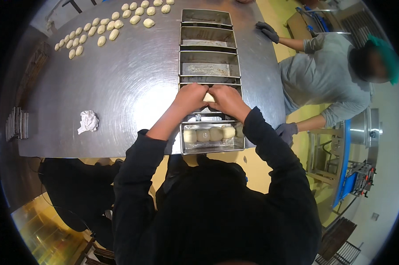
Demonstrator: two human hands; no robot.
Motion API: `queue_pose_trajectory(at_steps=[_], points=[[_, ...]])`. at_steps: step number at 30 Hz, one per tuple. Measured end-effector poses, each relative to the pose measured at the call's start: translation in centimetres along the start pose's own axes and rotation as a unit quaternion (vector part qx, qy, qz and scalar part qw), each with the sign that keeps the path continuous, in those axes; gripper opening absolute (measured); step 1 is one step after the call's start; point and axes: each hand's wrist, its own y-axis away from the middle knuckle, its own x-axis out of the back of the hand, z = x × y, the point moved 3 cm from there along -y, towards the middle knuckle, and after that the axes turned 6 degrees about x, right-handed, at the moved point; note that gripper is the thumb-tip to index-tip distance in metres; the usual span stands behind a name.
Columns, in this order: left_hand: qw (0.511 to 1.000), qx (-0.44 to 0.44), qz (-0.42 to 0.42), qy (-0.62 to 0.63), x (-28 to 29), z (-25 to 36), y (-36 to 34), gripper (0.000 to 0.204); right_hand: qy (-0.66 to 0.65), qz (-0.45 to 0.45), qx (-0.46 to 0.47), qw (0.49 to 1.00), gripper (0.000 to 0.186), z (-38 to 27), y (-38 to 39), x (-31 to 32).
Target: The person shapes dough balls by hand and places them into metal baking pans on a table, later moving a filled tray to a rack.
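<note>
A row of metal loaf tins runs away from me along the table. Over the second-nearest loaf tin (240, 88), my left hand (192, 96) and my right hand (227, 100) meet, fingers curled in. Pale dough (209, 98) shows between them, gripped from both sides; my hands hide most of it and much of that tin. The nearest loaf tin (212, 149) holds several rounded dough pieces (216, 134) side by side. Farther off, the loaf tin (208, 69) beyond my hands has only flecks of residue on its bottom.
Several dough pieces (101, 29) lie in rows on the far left of the metal table (133, 79). A crumpled white cloth or plastic (88, 122) rests at the left. On the right, a person (323, 75) in grey with dark gloves stands against the table edge.
</note>
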Motion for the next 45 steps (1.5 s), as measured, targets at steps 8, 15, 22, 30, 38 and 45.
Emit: queue_pose_trajectory(at_steps=[8,15,22,30,38,45], points=[[0.993,0.007,-0.039,-0.108,-1.4,-0.9,-0.2,0.019,0.142,-0.156,0.021,0.977,0.033,0.0,-1.4,-0.4],[0.988,0.018,-0.041,-0.145,-1.3,-0.7,-0.1,0.009,0.150,-0.103,-0.054,0.982,0.022,0.4,0.6,3.5],[0.985,-0.010,-0.011,-0.170,-2.7,-1.1,-1.3,0.005,0.118,-0.123,-0.011,0.985,0.020,1.4,-0.5,-0.1],[0.986,-0.026,-0.090,-0.139,-3.0,0.8,-2.2,0.028,0.152,-0.120,-0.011,0.981,0.014,3.3,0.5,-1.2],[0.982,0.027,-0.119,-0.143,-2.7,1.2,-1.9,0.032,0.064,-0.033,-0.081,0.994,0.024,1.4,2.5,7.9],[0.983,0.020,-0.124,-0.136,-2.8,2.8,-2.8,0.033,-0.126,0.052,-0.157,0.978,0.024,2.1,11.3,9.7]])
